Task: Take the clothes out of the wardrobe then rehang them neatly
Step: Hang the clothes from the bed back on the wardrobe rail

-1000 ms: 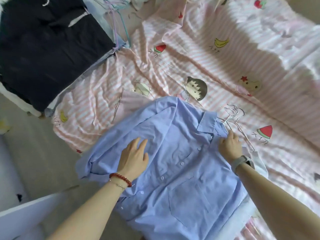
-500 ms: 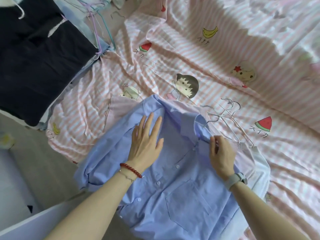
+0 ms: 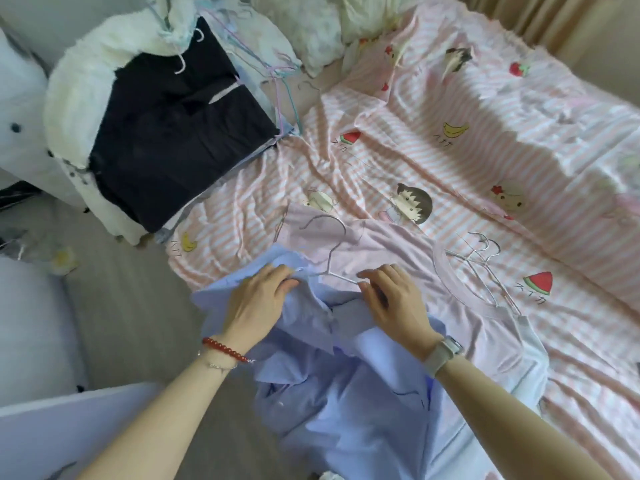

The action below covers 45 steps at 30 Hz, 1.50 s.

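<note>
The blue button shirt (image 3: 363, 403) lies bunched at the near edge of the bed, its lower part spilling off toward me, its collar end rumpled up between my two hands. A thin white wire hanger (image 3: 332, 261) pokes out of the shirt's top, its hook curving away to the far left over a pale pink T-shirt (image 3: 408, 258) spread flat beneath. My left hand (image 3: 258, 303) has its fingers curled into the blue fabric at the shirt's left shoulder, right where the hanger's left arm goes under the cloth. My right hand (image 3: 394, 299) sits just right of it, fingers bent, fingertips pinching at the hanger's right arm and the shirt edge there; I cannot tell whether it is wire or cloth that they catch. So the shirt's neck lies directly under and between both grips, with the rest of it trailing near.

To the right, on the pink T-shirt's neckline, rest two more wire hangers (image 3: 485, 258), hooks pointing far. All of this lies on a pink-and-white striped bedsheet (image 3: 433, 157) printed with cartoon faces, bananas and watermelon slices. At the far left of the bed is a pile of clothes on hangers, topped by a dark navy garment (image 3: 173, 133) over a fluffy cream one (image 3: 79, 84). I wear a red bead bracelet (image 3: 225, 348) on my left wrist and a pale-strapped watch (image 3: 445, 351) on my right.
</note>
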Each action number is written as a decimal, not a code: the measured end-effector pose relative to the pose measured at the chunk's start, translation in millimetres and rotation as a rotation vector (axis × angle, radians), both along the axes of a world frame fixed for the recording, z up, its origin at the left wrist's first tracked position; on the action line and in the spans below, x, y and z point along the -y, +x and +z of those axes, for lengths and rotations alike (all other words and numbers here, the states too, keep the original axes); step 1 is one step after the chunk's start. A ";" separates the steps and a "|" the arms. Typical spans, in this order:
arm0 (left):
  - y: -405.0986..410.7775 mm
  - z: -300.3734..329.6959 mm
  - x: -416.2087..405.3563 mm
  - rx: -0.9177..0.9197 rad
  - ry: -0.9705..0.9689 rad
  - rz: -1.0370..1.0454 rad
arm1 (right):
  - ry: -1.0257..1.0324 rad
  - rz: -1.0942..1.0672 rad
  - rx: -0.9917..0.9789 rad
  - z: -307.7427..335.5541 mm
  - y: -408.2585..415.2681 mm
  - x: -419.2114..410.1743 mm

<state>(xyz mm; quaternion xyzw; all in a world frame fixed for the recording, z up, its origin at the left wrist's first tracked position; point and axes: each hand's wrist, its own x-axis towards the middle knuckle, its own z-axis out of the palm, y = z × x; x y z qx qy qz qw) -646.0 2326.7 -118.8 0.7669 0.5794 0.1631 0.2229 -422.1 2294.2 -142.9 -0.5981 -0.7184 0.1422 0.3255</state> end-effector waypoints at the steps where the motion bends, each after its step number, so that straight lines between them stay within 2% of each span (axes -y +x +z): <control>1: -25.6 5.5 12.2 0.016 0.024 0.086 | -0.040 0.043 -0.004 6.8 -15.9 -0.8; 4: -110.5 24.4 51.8 0.088 0.080 0.312 | -0.161 0.167 0.040 23.3 -68.7 0.1; 7: -192.2 46.9 101.7 0.093 0.154 0.521 | -0.280 0.421 0.161 33.4 -134.1 11.7; 11: -283.4 67.2 189.2 0.015 0.272 0.789 | -0.142 0.717 0.169 59.8 -238.0 48.0; 16: -369.0 77.9 325.0 0.096 0.371 1.175 | 0.070 1.005 0.144 110.2 -372.8 108.3; 22: -433.3 95.4 462.5 0.096 0.531 1.490 | 0.081 1.325 0.101 146.8 -501.9 192.8; 30: -456.0 116.4 587.4 0.127 0.705 1.857 | 0.126 1.667 0.141 195.8 -607.6 279.4; 34: -469.9 151.5 628.2 -0.014 0.835 1.923 | 0.091 1.761 0.076 237.4 -652.4 322.3; 39: -491.1 200.1 652.6 -0.187 0.900 2.082 | 0.037 1.816 0.011 270.6 -705.3 367.7; 42: -493.2 234.7 653.0 -0.407 0.951 2.011 | -0.025 1.793 -0.003 273.4 -735.5 393.3; 45: -494.8 275.2 648.9 -0.714 0.977 1.907 | -0.110 1.727 -0.140 274.6 -758.9 415.3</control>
